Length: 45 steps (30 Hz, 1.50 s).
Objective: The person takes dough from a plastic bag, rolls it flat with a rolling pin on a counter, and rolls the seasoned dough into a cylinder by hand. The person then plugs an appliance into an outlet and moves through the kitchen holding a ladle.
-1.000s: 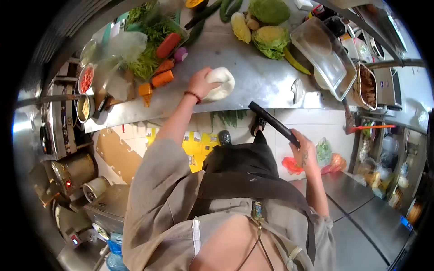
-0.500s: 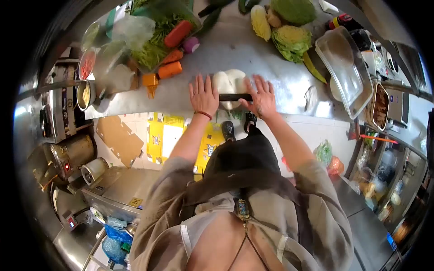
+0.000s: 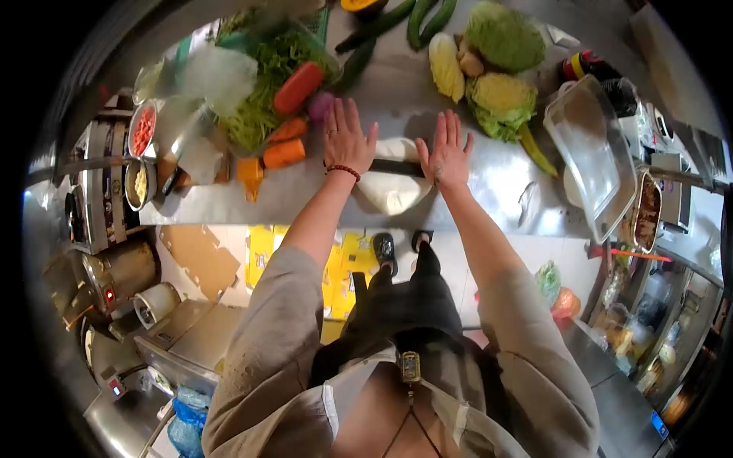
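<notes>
White dough [image 3: 395,192] lies on the steel table [image 3: 489,206] near its front edge. Across the dough rests a dark rolling pin [image 3: 398,167], sideways between my hands. My left hand [image 3: 349,142] lies flat over the pin's left end, its fingers stretched away from me, a beaded bracelet at the wrist. Over the right end is my right hand [image 3: 446,155], palm down with its fingers apart. The dough bulges out in front of and behind the pin. Both ends of the pin are hidden under my palms.
Carrot pieces [image 3: 284,153], a red sausage-like piece [image 3: 298,88] and greens [image 3: 256,114] lie left. Cabbage [image 3: 500,103] and a yellow-green pepper [image 3: 537,153] lie right, beside a clear plastic container [image 3: 588,153]. Bowls [image 3: 140,183] stand at the far left.
My right hand has brought the rolling pin from beside the table onto the dough. My left hand has let go of the dough and lies on the pin. Both hands have since moved forward, flattening the dough.
</notes>
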{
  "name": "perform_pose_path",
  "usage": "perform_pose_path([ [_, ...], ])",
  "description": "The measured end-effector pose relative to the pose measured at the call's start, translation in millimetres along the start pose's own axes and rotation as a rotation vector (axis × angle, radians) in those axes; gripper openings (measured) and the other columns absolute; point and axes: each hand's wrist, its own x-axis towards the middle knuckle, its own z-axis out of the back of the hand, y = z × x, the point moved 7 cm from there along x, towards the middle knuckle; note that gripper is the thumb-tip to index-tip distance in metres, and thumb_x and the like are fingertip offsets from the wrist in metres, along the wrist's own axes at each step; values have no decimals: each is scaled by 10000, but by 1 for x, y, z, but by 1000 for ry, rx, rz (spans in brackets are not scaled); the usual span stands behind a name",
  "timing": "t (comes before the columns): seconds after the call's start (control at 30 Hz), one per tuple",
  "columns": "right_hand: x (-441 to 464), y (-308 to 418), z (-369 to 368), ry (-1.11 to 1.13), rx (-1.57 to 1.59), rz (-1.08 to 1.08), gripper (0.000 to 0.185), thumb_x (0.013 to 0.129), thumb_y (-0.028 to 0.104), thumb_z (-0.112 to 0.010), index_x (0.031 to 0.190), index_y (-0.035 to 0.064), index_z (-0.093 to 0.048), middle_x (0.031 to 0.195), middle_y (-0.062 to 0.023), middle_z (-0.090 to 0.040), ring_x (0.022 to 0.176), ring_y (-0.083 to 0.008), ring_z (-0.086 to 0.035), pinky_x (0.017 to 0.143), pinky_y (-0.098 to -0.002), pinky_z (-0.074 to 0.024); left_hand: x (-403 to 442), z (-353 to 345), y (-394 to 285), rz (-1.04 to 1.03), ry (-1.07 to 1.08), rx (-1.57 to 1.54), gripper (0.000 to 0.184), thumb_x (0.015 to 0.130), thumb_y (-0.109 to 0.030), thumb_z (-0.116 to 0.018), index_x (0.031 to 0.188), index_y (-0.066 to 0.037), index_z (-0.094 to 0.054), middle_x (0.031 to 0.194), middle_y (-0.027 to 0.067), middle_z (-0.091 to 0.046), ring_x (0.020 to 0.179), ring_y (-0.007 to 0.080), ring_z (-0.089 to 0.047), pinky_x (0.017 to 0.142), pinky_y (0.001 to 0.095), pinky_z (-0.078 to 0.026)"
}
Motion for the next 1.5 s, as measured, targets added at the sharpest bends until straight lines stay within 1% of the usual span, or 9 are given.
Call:
perform_pose_path([
  [0.1, -67, 9, 1, 119, -21, -82, 761, 897, 512, -463, 1445, 26, -257, 1513, -139, -260, 1420, -273, -189, 1132, -512, -128, -64, 14, -6, 61, 144, 51, 713, 887, -451, -494, 1388, 33, -341, 1434, 255, -346, 1341, 372, -319, 1075, 476, -264],
  [0.27, -152, 19, 24, -58, 133, 182, 625, 737, 341, -722, 1226, 29, -492, 1335, -157, -493, 1166, -315, -513, 907, -438, -414, -150, 35, -11, -76, 204, 17, 683, 883, -429, -506, 1329, 78, -402, 1383, 259, -418, 1308, 371, -370, 1065, 461, -278],
  [0.37, -149, 7, 11, 329, 265, 175, 574, 741, 296, -724, 1214, 51, -508, 1337, -116, -503, 1147, -294, -532, 904, -430, -420, -164, 42, -6, -107, 143, -57, 632, 889, -399, -508, 1338, 36, -414, 1394, 218, -426, 1302, 333, -386, 1044, 460, -298],
  [0.5, -88, 10, 45, -37, 180, 110, 511, 809, 331, -669, 1224, 77, -513, 1329, -115, -503, 1219, -293, -470, 961, -419, -378, -88, 34, -8, -77, 22, -117, 534, 890, -363, -509, 1319, -49, -461, 1371, 130, -473, 1251, 276, -436, 980, 455, -345],
  [0.67, -13, 1, 7, 128, 12, -31, 456, 904, 374, -488, 1306, 161, -475, 1287, -89, -484, 1206, -287, -437, 971, -459, -351, -8, -5, -5, -156, 115, -159, 183, 885, -292, -529, 925, -128, -600, 945, 66, -543, 969, 283, -529, 747, 445, -500],
  [1.07, 101, -2, 0, -165, 31, 182, 359, 824, 188, -601, 1148, 52, -523, 1060, -134, -529, 991, -325, -524, 803, -448, -447, 79, -45, -6, -360, 408, -132, 314, 921, -358, -472, 855, -109, -651, 865, 97, -643, 812, 320, -620, 644, 467, -510],
  [1.27, -9, -6, -10, -27, 33, 31, 658, 857, 461, -569, 1337, 32, -432, 1398, -194, -402, 1312, -335, -360, 1055, -546, -293, 36, -15, -19, -102, 549, -158, 513, 791, -564, -611, 970, -86, -663, 1020, 159, -649, 972, 325, -594, 835, 411, -478],
  [1.4, -77, -6, 16, -102, 379, 152, 325, 747, 212, -715, 986, 48, -568, 1081, -107, -595, 994, -343, -560, 800, -439, -449, 20, -52, -34, -177, 882, -124, 456, 781, -450, -660, 1047, -80, -680, 1072, 183, -645, 1007, 342, -593, 873, 437, -463],
  [1.5, -125, -8, 43, 7, 376, 60, 307, 734, 171, -744, 970, 43, -595, 1000, -85, -629, 919, -312, -592, 775, -400, -470, 7, -31, -63, -416, 899, -82, 403, 775, -373, -674, 1002, -40, -683, 992, 184, -662, 886, 369, -627, 810, 429, -489],
])
